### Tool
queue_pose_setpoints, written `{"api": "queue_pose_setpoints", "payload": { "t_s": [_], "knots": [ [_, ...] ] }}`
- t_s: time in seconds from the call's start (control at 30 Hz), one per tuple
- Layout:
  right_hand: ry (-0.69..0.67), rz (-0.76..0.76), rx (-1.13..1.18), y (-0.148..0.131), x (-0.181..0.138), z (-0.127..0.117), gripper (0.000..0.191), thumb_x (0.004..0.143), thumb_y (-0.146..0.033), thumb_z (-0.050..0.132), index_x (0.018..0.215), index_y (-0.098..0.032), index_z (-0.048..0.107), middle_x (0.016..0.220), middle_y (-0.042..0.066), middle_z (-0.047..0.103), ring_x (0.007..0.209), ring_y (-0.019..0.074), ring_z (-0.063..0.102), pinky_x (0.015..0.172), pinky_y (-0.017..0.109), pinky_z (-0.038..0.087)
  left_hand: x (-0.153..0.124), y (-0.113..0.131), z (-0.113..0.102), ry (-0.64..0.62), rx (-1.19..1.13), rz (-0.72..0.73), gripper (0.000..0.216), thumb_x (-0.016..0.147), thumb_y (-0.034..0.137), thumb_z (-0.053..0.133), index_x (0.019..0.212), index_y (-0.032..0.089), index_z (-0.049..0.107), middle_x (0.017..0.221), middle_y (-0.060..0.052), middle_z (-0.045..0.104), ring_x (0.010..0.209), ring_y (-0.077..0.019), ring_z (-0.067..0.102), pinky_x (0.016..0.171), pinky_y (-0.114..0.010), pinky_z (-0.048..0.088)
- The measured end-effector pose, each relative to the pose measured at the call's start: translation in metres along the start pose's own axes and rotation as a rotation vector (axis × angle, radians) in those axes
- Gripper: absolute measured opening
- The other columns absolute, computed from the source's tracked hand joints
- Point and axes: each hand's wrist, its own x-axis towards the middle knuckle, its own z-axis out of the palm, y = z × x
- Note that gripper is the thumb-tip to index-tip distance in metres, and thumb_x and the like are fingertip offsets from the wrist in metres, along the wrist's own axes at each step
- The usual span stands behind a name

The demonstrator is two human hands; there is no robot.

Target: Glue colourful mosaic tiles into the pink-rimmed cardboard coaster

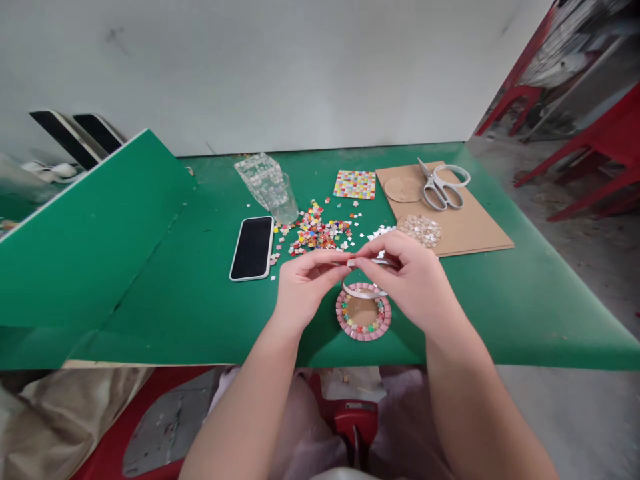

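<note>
Above the front middle of the green table, my right hand is closed on a narrow roll of white tape, which hangs tilted as a thin ring. My left hand is closed too, its thumb and forefinger pinching a small whitish piece where the fingertips of both hands meet. Whether that piece is the tape's end or a loose tile cannot be made out. Just below lies a round coaster with a pink tile rim, an inner ring of coloured pieces and a bare brown middle.
Loose coloured mosaic tiles lie behind my hands, beside a clear plastic cup and a phone. A tiled square sits farther back. Cardboard sheets at right carry scissors, another tape roll and a shiny round coaster.
</note>
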Motion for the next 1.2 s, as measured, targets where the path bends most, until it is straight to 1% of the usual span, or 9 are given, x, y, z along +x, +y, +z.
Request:
{"api": "queue_pose_setpoints", "payload": {
  "t_s": [0.27,0.5,0.7,0.8,0.93,1.2],
  "knots": [
    [0.020,-0.012,-0.021,-0.0002,-0.0003,0.0007,0.001,0.076,-0.023,0.064,0.076,-0.023,0.064,0.077,0.000,0.061,0.067,0.0118,0.056,0.054,0.024,0.042,-0.0003,-0.0038,-0.0031,-0.026,0.059,0.013,0.015,0.062,0.019,0.078,0.076,0.022,0.074,0.075,-0.001,0.073,0.071,-0.0149,0.068,0.068,-0.026,0.056],
    [0.031,0.002,-0.036,-0.0006,0.0004,0.0022,0.000,0.076,-0.023,0.063,0.075,-0.022,0.063,0.075,-0.001,0.058,0.063,0.0104,0.054,0.051,0.024,0.040,-0.0009,-0.0044,-0.0028,-0.025,0.026,0.019,0.015,0.062,0.016,0.078,0.075,0.022,0.073,0.076,0.000,0.073,0.072,-0.0137,0.068,0.068,-0.024,0.056],
    [0.044,-0.003,-0.045,0.0018,-0.0005,0.0039,0.002,0.076,-0.022,0.062,0.074,-0.022,0.062,0.075,-0.001,0.058,0.064,0.0106,0.055,0.054,0.024,0.042,-0.0004,-0.0052,-0.0058,-0.054,0.047,-0.027,0.025,0.060,0.015,0.078,0.083,0.021,0.073,0.081,-0.002,0.074,0.074,-0.0150,0.068,0.072,-0.026,0.056],
    [0.037,-0.001,-0.055,0.0015,-0.0005,0.0045,0.002,0.077,-0.022,0.062,0.074,-0.022,0.062,0.076,-0.001,0.059,0.068,0.0116,0.056,0.059,0.025,0.043,-0.0002,-0.0053,-0.0053,-0.054,0.048,-0.003,0.023,0.061,0.013,0.077,0.081,0.022,0.074,0.080,0.000,0.073,0.074,-0.0135,0.068,0.072,-0.024,0.056],
    [0.031,0.011,-0.071,-0.0006,-0.0005,0.0052,0.003,0.077,-0.022,0.061,0.074,-0.021,0.061,0.075,-0.001,0.059,0.068,0.0116,0.055,0.061,0.025,0.044,-0.0004,-0.0062,-0.0027,-0.037,0.031,0.032,0.020,0.063,0.010,0.076,0.078,0.023,0.073,0.076,0.001,0.073,0.071,-0.0115,0.068,0.068,-0.020,0.056],
    [0.048,0.027,-0.089,-0.0028,-0.0017,0.0079,0.004,0.078,-0.022,0.059,0.074,-0.020,0.059,0.075,-0.002,0.055,0.064,0.0093,0.049,0.062,0.023,0.042,-0.0008,-0.0092,0.0004,0.007,0.010,0.094,0.021,0.063,0.008,0.075,0.075,0.024,0.074,0.076,0.001,0.074,0.072,-0.0118,0.069,0.069,-0.021,0.057]
  ]
}}
